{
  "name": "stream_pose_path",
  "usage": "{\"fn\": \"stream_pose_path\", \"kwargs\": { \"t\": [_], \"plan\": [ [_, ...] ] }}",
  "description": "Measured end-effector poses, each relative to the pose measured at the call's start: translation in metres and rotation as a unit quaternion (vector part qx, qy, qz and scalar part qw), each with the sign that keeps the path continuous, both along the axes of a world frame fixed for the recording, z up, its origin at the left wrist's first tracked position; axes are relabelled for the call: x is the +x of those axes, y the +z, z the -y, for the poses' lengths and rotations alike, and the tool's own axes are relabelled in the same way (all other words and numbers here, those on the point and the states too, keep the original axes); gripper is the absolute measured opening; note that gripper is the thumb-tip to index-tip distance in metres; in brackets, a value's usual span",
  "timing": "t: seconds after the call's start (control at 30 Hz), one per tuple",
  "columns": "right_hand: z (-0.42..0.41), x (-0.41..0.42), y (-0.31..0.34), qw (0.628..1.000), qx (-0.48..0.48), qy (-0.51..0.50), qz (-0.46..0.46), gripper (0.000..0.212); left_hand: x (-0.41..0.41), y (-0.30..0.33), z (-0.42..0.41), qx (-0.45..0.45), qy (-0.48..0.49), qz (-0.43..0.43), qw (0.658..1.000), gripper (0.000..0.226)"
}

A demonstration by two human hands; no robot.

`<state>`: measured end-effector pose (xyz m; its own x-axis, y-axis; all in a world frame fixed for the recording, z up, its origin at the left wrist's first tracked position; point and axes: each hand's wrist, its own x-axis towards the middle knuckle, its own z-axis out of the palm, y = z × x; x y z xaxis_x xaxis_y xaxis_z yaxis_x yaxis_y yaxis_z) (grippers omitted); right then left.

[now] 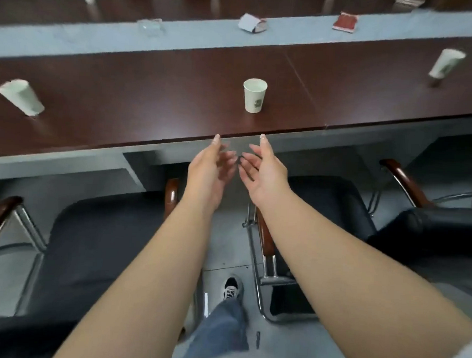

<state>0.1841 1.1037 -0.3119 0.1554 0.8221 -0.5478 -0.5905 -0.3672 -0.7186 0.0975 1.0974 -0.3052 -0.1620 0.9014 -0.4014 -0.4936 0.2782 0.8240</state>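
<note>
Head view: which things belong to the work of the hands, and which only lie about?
In hand: left hand and right hand, both open and empty, stretched toward the middle paper cup on the table.

Lying about: left paper cup, right paper cup, red packet, white packet, glass dish, black chairs.

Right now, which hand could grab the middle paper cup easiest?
Probably the right hand: the paper cup stands almost straight beyond its thumb tip, while the left hand lies further aside. Both are open.
</note>
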Motion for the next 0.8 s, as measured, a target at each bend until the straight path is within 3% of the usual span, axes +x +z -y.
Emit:
{"fn": "stream_pose_path", "kwargs": {
  "t": [0.1,0.3,0.8],
  "plan": [
    [0.037,-0.010,0.016,0.999,0.026,-0.003,-0.032,0.027,-0.008,0.014,0.045,0.013,0.000,-0.010,1.000,0.021],
    [0.089,-0.017,0.060,0.996,0.085,0.003,-0.009,0.023,-0.017,0.049,0.101,0.040,-0.004,-0.016,0.999,0.021],
    [0.176,0.041,0.124,0.955,0.221,0.003,0.198,0.019,0.027,0.117,0.158,0.166,-0.166,-0.031,0.972,0.023]
  ]
}}
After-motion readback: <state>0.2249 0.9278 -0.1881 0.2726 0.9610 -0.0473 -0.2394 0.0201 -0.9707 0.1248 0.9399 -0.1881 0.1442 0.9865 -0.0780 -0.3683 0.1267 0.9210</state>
